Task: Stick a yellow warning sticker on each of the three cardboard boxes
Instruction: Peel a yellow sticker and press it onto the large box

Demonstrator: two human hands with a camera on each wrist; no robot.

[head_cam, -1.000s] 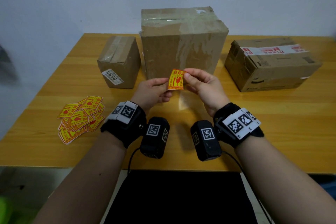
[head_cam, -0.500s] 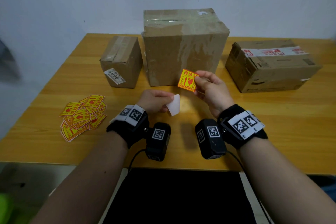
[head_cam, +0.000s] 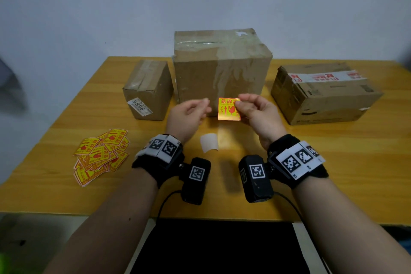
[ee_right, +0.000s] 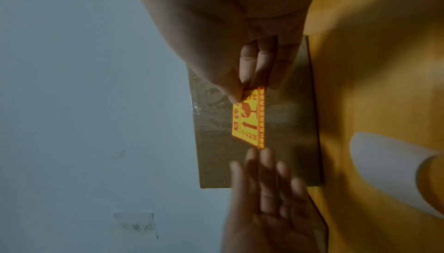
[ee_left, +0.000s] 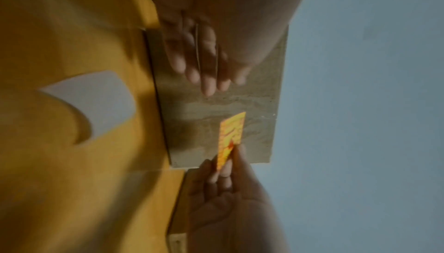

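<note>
Three cardboard boxes stand on the wooden table: a small one (head_cam: 146,89) at the left, a tall taped one (head_cam: 222,66) in the middle, a low one (head_cam: 322,93) at the right. My right hand (head_cam: 239,104) pinches a yellow warning sticker (head_cam: 229,109) by its right edge, upright, just in front of the tall box's lower front face (ee_right: 283,124). In the right wrist view the sticker (ee_right: 248,118) shows its printed side. My left hand (head_cam: 200,107) hovers empty just left of the sticker, fingers (ee_left: 209,71) extended.
The peeled white backing paper (head_cam: 209,145) lies curled on the table between my wrists. A loose pile of yellow stickers (head_cam: 101,155) sits at the front left of the table (head_cam: 333,162). A pale wall rises behind the boxes.
The backing was peeled off; my left hand let it drop onto the table and rose beside the sticker. My right hand turned the sticker upright against the tall box's front.
</note>
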